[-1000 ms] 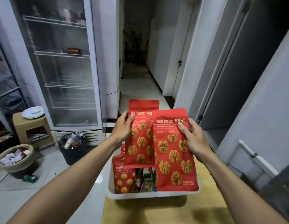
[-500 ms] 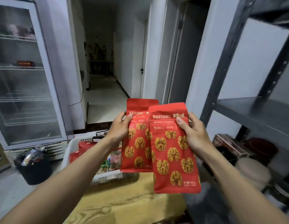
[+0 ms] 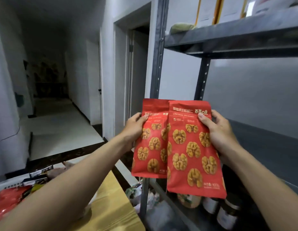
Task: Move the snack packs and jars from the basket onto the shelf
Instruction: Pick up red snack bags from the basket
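Two red walnut packs were in your grip, one per hand. Your left hand (image 3: 133, 130) pinched the left pack (image 3: 151, 144) near its top, thumb on the front and fingers curled behind. Your right hand (image 3: 220, 134) held the right pack (image 3: 193, 150) the same way, and that pack overlapped the left one's right edge. Both hung upright in the air in front of the shelf (image 3: 245, 42), level with the gap between its upper and middle boards and touching neither. At least three jars (image 3: 228, 212) stood on a lower board, partly hidden behind the right pack. One basket (image 3: 9, 184) sat at the lower left on the table (image 3: 111, 205), with more packs in it, one of them red.

Compared with half a second earlier, your view had swung right. The glass-door fridge had gone out of sight, the basket had slid to the corner, and the shelf filled the right side. Your hold on both packs was unchanged.
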The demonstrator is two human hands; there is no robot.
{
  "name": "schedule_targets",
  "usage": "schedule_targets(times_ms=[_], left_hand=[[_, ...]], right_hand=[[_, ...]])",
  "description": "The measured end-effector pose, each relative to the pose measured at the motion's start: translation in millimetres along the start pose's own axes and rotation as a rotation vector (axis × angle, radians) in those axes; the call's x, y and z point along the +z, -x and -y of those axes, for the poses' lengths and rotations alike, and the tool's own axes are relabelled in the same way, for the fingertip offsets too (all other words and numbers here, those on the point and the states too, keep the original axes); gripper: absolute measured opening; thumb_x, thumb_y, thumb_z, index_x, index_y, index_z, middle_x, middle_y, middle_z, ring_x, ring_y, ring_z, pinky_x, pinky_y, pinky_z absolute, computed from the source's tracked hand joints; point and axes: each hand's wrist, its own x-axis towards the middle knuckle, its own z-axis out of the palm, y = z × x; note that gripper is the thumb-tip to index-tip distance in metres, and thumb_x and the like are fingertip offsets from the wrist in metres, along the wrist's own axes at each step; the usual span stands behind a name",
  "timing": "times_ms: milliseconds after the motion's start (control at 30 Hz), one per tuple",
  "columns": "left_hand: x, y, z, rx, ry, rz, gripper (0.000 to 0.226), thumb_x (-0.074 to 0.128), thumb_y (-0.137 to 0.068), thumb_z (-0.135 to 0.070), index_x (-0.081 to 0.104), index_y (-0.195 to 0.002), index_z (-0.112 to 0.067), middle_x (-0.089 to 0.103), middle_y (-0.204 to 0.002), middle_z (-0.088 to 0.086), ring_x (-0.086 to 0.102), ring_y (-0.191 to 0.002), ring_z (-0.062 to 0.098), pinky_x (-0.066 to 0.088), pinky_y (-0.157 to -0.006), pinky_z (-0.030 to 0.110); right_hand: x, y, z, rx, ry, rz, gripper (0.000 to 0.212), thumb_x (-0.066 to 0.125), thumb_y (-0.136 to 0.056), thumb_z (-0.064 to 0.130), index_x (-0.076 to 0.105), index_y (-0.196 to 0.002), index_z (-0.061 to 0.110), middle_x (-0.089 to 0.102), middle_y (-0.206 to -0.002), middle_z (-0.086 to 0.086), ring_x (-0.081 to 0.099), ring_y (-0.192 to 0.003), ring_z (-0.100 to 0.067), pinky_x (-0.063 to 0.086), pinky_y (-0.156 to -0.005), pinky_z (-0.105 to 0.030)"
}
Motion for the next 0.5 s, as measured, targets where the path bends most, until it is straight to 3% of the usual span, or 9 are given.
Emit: schedule_targets(times_ms=[100, 200, 367, 500], left_hand=[[37, -37, -9, -0.025, 0.022, 0.091, 0.027, 0.048, -0.1, -0.035, 0.055, -0.12, -0.018, 0.072, -0.089, 0.003, 0.071, -0.067, 0.013, 0.057, -0.058, 0.026], [69, -82, -18, -0.054, 0.026, 0.168, 0.033, 0.052, -0.098, -0.036, 0.054, -0.125, -0.016, 0.073, -0.09, 0.005, 0.071, -0.069, 0.016, 0.06, -0.063, 0.03], [118, -165, -25, -0.103, 0.015, 0.335, 0.03, 0.051, -0.099, -0.033, 0.062, -0.116, -0.01, 0.073, -0.089, 0.01, 0.071, -0.073, 0.021, 0.058, -0.071, 0.033], [156, -221, -20, -0.29, -0.005, 0.456, 0.028, 0.048, -0.1, -0.034, 0.062, -0.099, -0.009, 0.07, -0.075, 0.008, 0.068, -0.061, 0.02, 0.057, -0.06, 0.031]], right_hand=[[-27, -22, 7, 0.046, -0.02, -0.099, 0.012, 0.059, -0.096, 0.031, 0.063, -0.104, 0.024, 0.075, -0.086, -0.004, 0.072, -0.066, -0.021, 0.061, -0.066, -0.041], [-49, -52, 15, 0.018, 0.023, -0.197, 0.017, 0.062, -0.094, 0.031, 0.064, -0.109, 0.022, 0.075, -0.086, -0.003, 0.071, -0.06, -0.017, 0.06, -0.061, -0.036], [-77, -102, 17, 0.027, 0.028, -0.296, 0.015, 0.059, -0.096, 0.029, 0.063, -0.108, 0.02, 0.074, -0.072, 0.001, 0.07, -0.054, -0.013, 0.055, -0.045, -0.026], [-87, -135, 6, 0.078, 0.016, -0.365, 0.019, 0.059, -0.097, 0.029, 0.061, -0.111, 0.017, 0.074, -0.069, -0.001, 0.07, -0.054, -0.016, 0.054, -0.045, -0.029]])
